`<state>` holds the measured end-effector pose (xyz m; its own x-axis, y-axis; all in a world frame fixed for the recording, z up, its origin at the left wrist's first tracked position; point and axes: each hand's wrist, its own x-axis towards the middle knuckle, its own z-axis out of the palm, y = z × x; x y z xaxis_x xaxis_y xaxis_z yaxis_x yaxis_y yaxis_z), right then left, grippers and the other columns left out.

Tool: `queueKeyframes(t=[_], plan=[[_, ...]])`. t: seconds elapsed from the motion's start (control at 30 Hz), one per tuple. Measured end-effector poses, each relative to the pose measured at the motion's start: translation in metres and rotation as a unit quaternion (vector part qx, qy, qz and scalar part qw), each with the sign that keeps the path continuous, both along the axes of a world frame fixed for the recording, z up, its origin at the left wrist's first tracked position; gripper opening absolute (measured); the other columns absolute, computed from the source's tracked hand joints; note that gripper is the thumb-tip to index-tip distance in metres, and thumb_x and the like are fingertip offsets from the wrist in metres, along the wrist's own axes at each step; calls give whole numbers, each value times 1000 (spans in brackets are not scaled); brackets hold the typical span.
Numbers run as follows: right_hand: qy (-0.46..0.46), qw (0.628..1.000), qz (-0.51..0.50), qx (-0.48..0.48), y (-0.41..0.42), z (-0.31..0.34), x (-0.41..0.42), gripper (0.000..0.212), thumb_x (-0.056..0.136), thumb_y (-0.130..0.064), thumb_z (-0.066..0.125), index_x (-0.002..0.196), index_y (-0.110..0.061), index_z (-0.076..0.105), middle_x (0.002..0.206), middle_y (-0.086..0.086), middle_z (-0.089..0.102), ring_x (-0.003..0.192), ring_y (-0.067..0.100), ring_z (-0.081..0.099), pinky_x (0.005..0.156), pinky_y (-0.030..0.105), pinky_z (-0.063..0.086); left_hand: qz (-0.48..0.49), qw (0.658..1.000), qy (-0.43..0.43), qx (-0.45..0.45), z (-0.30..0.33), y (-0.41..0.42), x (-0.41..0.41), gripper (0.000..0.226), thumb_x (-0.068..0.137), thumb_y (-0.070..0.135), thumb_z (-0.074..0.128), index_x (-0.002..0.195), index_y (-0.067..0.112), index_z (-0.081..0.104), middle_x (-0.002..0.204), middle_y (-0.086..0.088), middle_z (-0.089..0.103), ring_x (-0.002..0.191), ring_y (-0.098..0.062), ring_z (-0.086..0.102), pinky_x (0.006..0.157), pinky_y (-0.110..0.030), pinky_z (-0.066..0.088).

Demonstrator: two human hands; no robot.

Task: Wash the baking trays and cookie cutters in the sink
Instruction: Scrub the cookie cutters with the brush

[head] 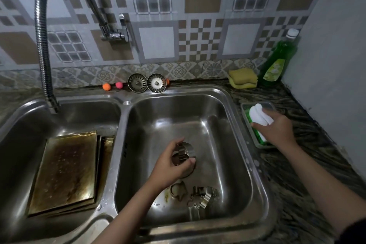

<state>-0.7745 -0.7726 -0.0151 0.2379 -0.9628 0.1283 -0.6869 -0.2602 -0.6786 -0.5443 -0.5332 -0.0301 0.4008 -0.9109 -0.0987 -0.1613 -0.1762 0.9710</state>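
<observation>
My left hand (172, 166) grips a fluted metal cookie cutter (185, 151) above the drain of the right sink basin (233, 164). Several more cookie cutters (200, 196) lie on the basin floor near the front. A stack of stained baking trays (65, 170) lies tilted in the left basin (23, 125). My right hand (277, 128) holds a white and green scrub sponge (257, 115) over a small green tray (255, 140) on the counter to the right of the sink.
A flexible steel tap (42, 45) curves over the left basin. Two sink strainers (146, 83) and small coloured balls (112, 86) lean at the back ledge. A yellow sponge (243, 78) and a green dish soap bottle (277, 63) stand at the back right corner.
</observation>
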Motion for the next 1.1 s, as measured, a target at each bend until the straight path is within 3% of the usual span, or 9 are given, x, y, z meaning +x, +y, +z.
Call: queueKeyframes(t=[0.17,0.3,0.37,0.5,0.67,0.93,1.1], plan=[[79,996,26,-25,-7,5,2,60,79,-23,76,130,0,55,129,20,58,117,35,55,91,34,45,22,999,22,-18,-5,2,-3,47,79,7,73,122,20,57,98,15,66,90,-1,67,83,-22,54],[216,974,33,-52,-13,9,3,63,76,-33,76,127,-7,52,120,20,57,109,39,54,79,42,50,20,999,35,-14,-9,5,-7,45,79,8,74,118,23,59,91,30,66,85,-1,68,75,-17,53],[262,963,37,-58,-17,10,4,63,74,-39,76,123,-8,49,120,20,53,108,40,52,77,42,49,23,999,47,-12,-11,7,-9,43,78,5,73,116,22,59,89,25,68,83,0,68,71,-15,52],[159,986,57,-4,-24,11,3,56,75,-35,78,116,-9,51,119,17,57,104,34,56,71,34,42,39,997,60,-8,-17,10,-10,42,76,3,74,112,22,62,95,11,70,91,-2,67,74,-17,52],[16,999,5,44,-23,9,3,49,66,-25,86,103,-11,57,122,13,59,114,34,54,77,35,43,48,996,74,-4,-23,13,-12,41,77,5,75,111,23,62,101,15,70,96,-3,66,80,-21,53],[-100,995,-7,-18,-3,46,10,46,64,-22,88,101,-9,64,115,11,63,106,27,57,80,34,44,88,984,152,-12,-22,11,-15,41,77,3,73,112,23,62,98,9,69,84,-6,69,60,-19,52],[-165,986,38,4,39,78,32,47,58,-25,90,96,-16,64,102,2,65,89,16,61,65,22,47,72,966,249,-20,-9,1,-11,50,76,14,73,122,29,59,111,-3,65,101,-20,65,78,-41,57]])
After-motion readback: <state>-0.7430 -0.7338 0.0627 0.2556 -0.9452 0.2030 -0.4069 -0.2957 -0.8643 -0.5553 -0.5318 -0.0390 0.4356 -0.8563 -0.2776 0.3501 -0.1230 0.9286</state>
